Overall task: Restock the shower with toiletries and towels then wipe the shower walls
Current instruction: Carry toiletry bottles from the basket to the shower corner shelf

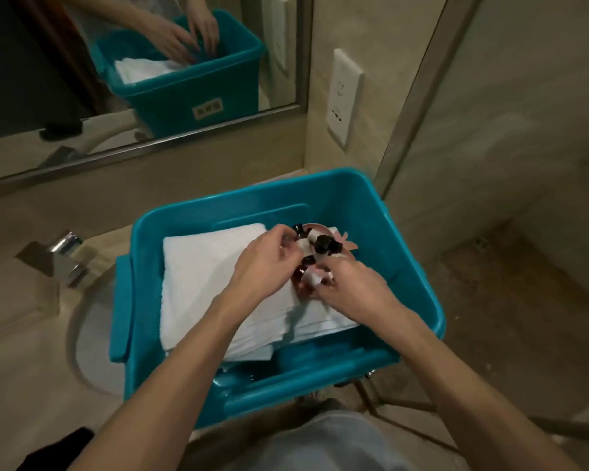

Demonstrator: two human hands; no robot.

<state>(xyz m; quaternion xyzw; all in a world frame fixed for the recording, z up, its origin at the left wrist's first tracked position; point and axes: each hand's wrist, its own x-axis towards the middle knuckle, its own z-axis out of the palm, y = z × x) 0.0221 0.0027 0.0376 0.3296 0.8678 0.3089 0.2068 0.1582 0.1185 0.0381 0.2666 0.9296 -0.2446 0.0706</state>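
A teal plastic bin (402, 253) stands on the vanity counter. Folded white towels (201, 280) fill its left and middle. Small toiletry bottles (320, 244) with black caps lie in a cluster on a pinkish dish at the bin's back right. My left hand (269, 260) curls its fingers around bottles at the cluster's left side. My right hand (347, 283) pinches a small white-labelled bottle at the cluster's near edge. Both forearms reach in from the bottom of the view.
A chrome faucet (63, 256) and the sink basin (82, 338) sit left of the bin. A mirror (82, 79) hangs behind, reflecting bin and hands. A wall socket plate (344, 96) is at the right, beside the glass shower door (524, 147) and its tiled floor.
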